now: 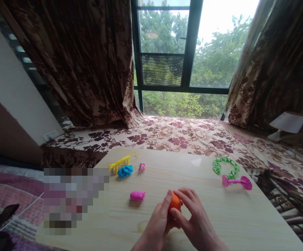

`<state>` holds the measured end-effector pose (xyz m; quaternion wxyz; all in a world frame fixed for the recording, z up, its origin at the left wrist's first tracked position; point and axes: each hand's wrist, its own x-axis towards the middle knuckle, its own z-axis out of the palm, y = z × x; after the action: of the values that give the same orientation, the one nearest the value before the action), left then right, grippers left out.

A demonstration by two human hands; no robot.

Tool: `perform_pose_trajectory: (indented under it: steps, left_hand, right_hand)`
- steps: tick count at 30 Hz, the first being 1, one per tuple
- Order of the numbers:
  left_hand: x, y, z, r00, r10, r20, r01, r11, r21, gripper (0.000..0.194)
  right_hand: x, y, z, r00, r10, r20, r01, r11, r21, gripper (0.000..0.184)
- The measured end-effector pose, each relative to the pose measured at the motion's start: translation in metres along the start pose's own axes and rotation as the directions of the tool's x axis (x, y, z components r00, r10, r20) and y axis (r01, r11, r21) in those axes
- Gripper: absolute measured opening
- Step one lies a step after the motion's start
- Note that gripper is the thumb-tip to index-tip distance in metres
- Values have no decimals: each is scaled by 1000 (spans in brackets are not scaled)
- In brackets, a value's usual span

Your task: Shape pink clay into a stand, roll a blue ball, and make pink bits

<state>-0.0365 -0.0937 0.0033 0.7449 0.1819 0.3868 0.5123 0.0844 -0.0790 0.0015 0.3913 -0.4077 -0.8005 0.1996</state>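
Above the near part of the light wooden table (114, 223), both hands are closed round a small orange toy (175, 201). My left hand (161, 214) grips it from the left, thumb on its upper side. From the right, my right hand (191, 209) curls its fingers and thumb round it. The toy's lower part is hidden by the fingers, so its exact kind does not show. To the left of the hands lies a pink pig-like toy (137, 196). Farther off are a blue crumpled-looking toy (125, 171), a yellow long-tailed animal figure (120, 162) and a small pink figure (142, 167).
On the table's right side are a green linked chain (226, 166) and a magenta double-ended suction-cup toy (236, 182). Beyond the table, a floral-covered window ledge (177, 134) carries a white lamp (288, 122). A pixelated patch (73, 200) hides the table's left edge.
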Motion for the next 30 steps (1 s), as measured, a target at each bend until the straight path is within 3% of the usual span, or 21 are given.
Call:
perform_pose_trajectory:
  steps: [3,8,11,14,15,16,17,19,20,22,26,30]
  left_hand:
    - [3,0,-7,1000,-8,-8,8,998,-68,39]
    - [6,-1,-11,999,-20,26,16,988,155,52]
    - [5,-3,-13,998,60,11,-61,979,194,50]
    - [4,10,-29,972,233,0,-220,918,330,45]
    - [5,19,-38,946,323,-30,-281,862,422,44]
    - [7,30,-49,882,464,-75,-358,766,535,44]
    - [10,42,-61,781,616,-107,-397,621,676,42]
    - [18,65,-85,603,796,-44,-288,269,919,37]
    - [22,74,-95,561,827,26,-192,100,976,34]
    - [29,85,-111,565,822,77,-140,3,990,30]
    - [33,93,-125,596,793,122,-107,-72,992,35]
    - [33,115,-135,556,823,114,-53,-101,993,31]
  right_hand:
    - [-3,0,2,1000,-27,0,27,999,-36,49]
    - [-3,-1,-1,998,-57,-28,55,994,-89,22]
    - [-3,-1,1,999,-38,-9,36,994,-104,18]
    - [-6,0,5,998,13,60,-9,998,-60,42]
    - [-7,1,6,997,32,76,-29,999,-43,52]
    - [-8,4,8,996,53,77,-51,998,-32,59]
    - [-9,7,9,995,71,66,-69,997,-28,60]
    - [-10,18,13,995,92,27,-91,995,-37,51]
    - [-11,24,15,996,93,4,-93,995,-47,45]
    - [-12,38,21,995,92,-24,-94,993,-76,37]
    - [-19,62,32,995,95,-26,-97,989,-113,30]
    - [-26,72,37,990,115,-78,-124,984,-125,29]
